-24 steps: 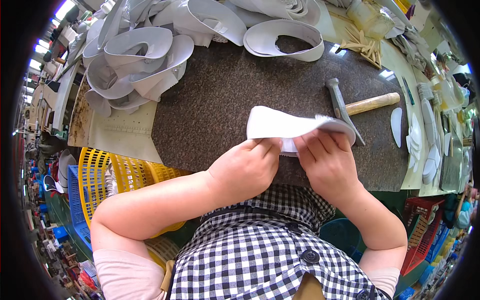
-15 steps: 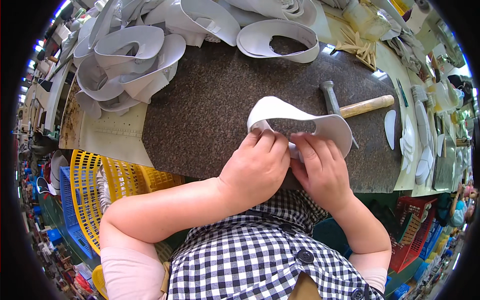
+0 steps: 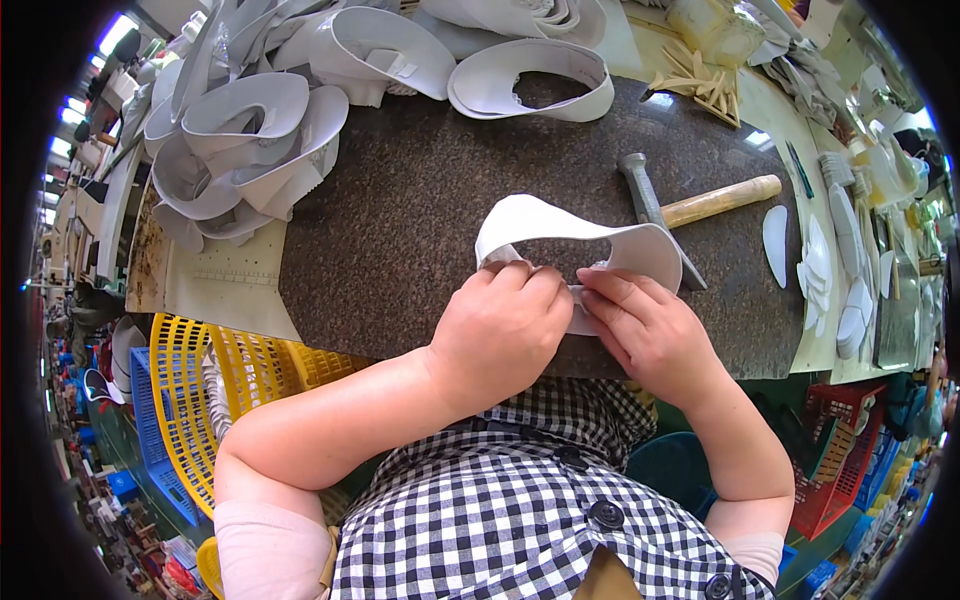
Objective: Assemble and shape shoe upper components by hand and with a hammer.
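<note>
A white shoe upper (image 3: 515,221), curved into a loop, stands over the near part of a dark speckled stone slab (image 3: 400,230). My left hand (image 3: 505,330) is closed on its near edge, fingertips curled over the rim. Beside it, my right hand (image 3: 650,335) pinches the same edge between thumb and fingers, a small gap apart from the left. The fingers hide part of the gripped edge. Just beyond the upper lies a hammer (image 3: 724,201) with a metal head and wooden handle, its head end close to the loop.
Several more white uppers (image 3: 245,110) are heaped at the far left, and another upper (image 3: 590,103) lies at the slab's far edge. White flat inserts (image 3: 775,245) and tan strips (image 3: 700,85) are on the right. Below left stands a yellow basket (image 3: 180,390); a red crate (image 3: 835,440) is below right.
The view has shifted slightly. Both hands keep hold of the upper; my right fingers have straightened and drawn together along its edge, and more of the strip below them shows.
</note>
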`<action>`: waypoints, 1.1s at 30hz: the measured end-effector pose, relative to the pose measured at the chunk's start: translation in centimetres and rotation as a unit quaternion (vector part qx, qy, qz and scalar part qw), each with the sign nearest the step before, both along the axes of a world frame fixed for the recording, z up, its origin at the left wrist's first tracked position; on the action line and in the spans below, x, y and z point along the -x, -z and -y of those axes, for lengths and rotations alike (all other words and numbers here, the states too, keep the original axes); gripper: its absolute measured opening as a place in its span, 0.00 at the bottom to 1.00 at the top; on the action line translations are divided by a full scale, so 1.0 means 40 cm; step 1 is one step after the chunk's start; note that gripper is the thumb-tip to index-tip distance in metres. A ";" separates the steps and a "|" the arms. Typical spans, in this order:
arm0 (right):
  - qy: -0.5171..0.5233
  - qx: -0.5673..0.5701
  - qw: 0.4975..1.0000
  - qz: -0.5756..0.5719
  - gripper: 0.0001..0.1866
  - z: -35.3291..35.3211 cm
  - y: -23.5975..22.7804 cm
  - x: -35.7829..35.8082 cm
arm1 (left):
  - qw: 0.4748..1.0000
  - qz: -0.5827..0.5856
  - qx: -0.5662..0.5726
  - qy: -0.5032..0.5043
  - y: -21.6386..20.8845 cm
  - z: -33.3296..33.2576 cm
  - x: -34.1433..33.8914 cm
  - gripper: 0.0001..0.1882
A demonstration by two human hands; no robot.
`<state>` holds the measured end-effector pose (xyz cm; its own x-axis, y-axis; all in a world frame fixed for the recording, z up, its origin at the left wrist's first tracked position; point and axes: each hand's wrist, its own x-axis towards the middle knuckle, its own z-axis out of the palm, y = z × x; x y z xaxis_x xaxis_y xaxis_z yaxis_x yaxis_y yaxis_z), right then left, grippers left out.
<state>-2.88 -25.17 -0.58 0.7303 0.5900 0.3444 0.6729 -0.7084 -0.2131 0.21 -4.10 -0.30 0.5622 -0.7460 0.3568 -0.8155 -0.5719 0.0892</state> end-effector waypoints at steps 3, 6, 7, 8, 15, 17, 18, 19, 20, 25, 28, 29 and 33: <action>0.011 0.000 1.000 0.020 0.15 0.004 -0.003 -0.005 | 1.000 -0.018 -0.017 -0.016 -0.006 0.012 0.006 0.13; 0.018 -0.023 0.999 0.023 0.13 0.005 -0.002 -0.019 | 1.000 0.003 -0.019 -0.024 -0.008 0.012 0.007 0.13; 0.011 -0.034 0.999 0.033 0.13 0.005 -0.002 -0.023 | 0.999 0.004 -0.021 -0.024 -0.003 0.007 0.008 0.13; 0.011 -0.036 0.999 0.034 0.13 0.008 0.000 -0.018 | 1.000 -0.001 -0.003 -0.018 0.007 -0.003 0.012 0.15; -0.058 0.033 0.991 0.118 0.12 0.020 0.016 0.010 | 0.996 -0.046 0.018 0.079 0.031 -0.081 0.004 0.22; -0.062 0.040 0.991 0.114 0.12 0.022 0.018 0.014 | 0.993 -0.045 0.014 0.105 0.025 -0.096 -0.006 0.21; -0.070 0.039 0.991 0.104 0.13 0.025 0.020 0.018 | 0.990 -0.041 0.012 0.134 0.023 -0.104 -0.013 0.21; -0.078 0.037 0.992 0.095 0.13 0.027 0.021 0.019 | 0.990 -0.043 0.012 0.135 0.024 -0.115 -0.020 0.21; -0.077 0.037 0.992 0.094 0.13 0.028 0.021 0.020 | 0.985 -0.056 0.013 0.163 0.026 -0.127 -0.026 0.20; -0.090 0.036 0.993 0.063 0.13 0.022 0.008 0.020 | 0.977 -0.045 0.024 0.205 0.027 -0.126 -0.032 0.22; -0.097 0.079 0.990 0.061 0.12 0.012 -0.010 0.020 | 0.996 -0.003 -0.067 0.055 0.031 -0.105 -0.008 0.23; -0.096 0.078 0.991 0.059 0.12 0.009 -0.016 0.022 | 0.996 -0.004 -0.067 0.056 0.021 -0.105 -0.009 0.23; -0.060 0.110 0.992 0.025 0.19 -0.011 -0.025 0.035 | 0.991 0.003 -0.085 0.103 0.013 -0.128 -0.010 0.22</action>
<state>-4.30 -24.74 0.41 0.6355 0.7365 0.2315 0.7611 -0.6481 -0.0274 0.59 1.01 -0.80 0.3908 -0.8942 0.2184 -0.9164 -0.4003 0.0008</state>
